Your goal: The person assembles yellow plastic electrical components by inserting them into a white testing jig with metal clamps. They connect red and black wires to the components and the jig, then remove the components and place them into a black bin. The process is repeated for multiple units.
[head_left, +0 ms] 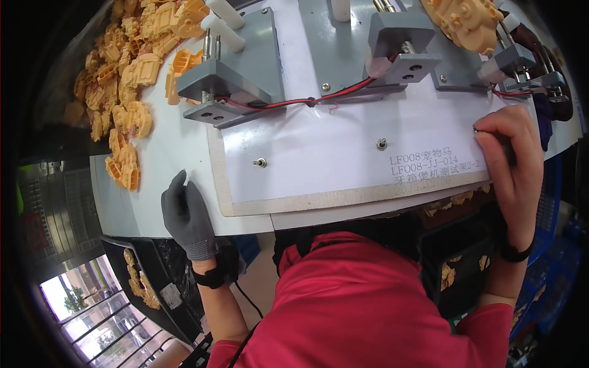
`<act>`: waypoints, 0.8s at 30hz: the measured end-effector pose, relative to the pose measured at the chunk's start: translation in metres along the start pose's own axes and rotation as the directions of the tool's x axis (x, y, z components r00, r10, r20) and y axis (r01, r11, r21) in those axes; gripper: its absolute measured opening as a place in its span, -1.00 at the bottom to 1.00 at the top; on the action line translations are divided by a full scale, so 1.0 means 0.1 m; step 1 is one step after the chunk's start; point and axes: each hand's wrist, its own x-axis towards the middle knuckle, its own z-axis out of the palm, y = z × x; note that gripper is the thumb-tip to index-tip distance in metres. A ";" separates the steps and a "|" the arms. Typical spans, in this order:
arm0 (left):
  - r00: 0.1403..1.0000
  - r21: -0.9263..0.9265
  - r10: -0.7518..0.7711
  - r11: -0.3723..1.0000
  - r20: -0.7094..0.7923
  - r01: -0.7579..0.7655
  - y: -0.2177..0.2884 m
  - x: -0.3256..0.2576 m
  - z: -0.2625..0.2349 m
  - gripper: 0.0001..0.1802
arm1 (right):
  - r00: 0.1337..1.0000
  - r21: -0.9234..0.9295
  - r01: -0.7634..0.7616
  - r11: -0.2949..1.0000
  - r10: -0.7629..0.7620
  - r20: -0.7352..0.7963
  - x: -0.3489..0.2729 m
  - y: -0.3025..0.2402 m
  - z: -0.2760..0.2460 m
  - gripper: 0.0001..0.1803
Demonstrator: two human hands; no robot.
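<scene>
Pinching at the right end of the white board (313, 175): one bare right hand (514, 150), thumb and forefinger brought to a narrow gap about a small metal tip (476, 129), probably a switch lever, though the fingers cover too much to be sure. Such a fingertip hold presumably suits so slight a part. Left of the board, at its near corner: one left hand (187, 211) in a grey glove, fingers loosely together, apparently idle; the palm is hidden, so whether anything small is in it cannot be told. On the board, toward its near side: two toggle switches, one left (260, 162) and one near mid-length (381, 144), each a short silvery lever, set well apart, seemingly so that each answers to a fixture behind it and lies within reach. Along the board's far side: grey fixtures, left (261, 55), middle (346, 58) and right (454, 73), with metal pins and white posts, likely shaped to locate a part; red-and-black wires (279, 105) span left to middle, bunched midway. On the board's right fixture: one yellow plastic housing (469, 24), rounded and moulded in relief. Beyond the board's left edge: a heap of similar yellow parts (144, 61), perhaps kept aside to leave the fixtures accessible. Appearance of the handled tip: tiny, dark with a bright glint, mostly covered; of the board: flat, pale, glossy, printed at near right, bordered in beige.
</scene>
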 end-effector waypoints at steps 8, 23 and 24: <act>1.000 0.001 -0.011 1.000 -0.006 0.011 0.04 0.00 0.01 -0.69 | 0.998 -0.003 -0.066 0.998 0.067 0.010 0.02 -0.04 0.00 -0.92; 1.000 -0.026 0.004 1.000 -0.021 -0.005 0.02 -0.01 0.02 -0.69 | 0.996 0.035 -0.088 0.995 0.089 -0.008 0.00 -0.06 0.02 -0.92; 1.000 -0.025 0.007 1.000 -0.022 -0.008 0.02 -0.01 0.02 -0.69 | 0.996 0.035 -0.084 0.996 0.084 -0.012 0.00 -0.06 0.01 -0.92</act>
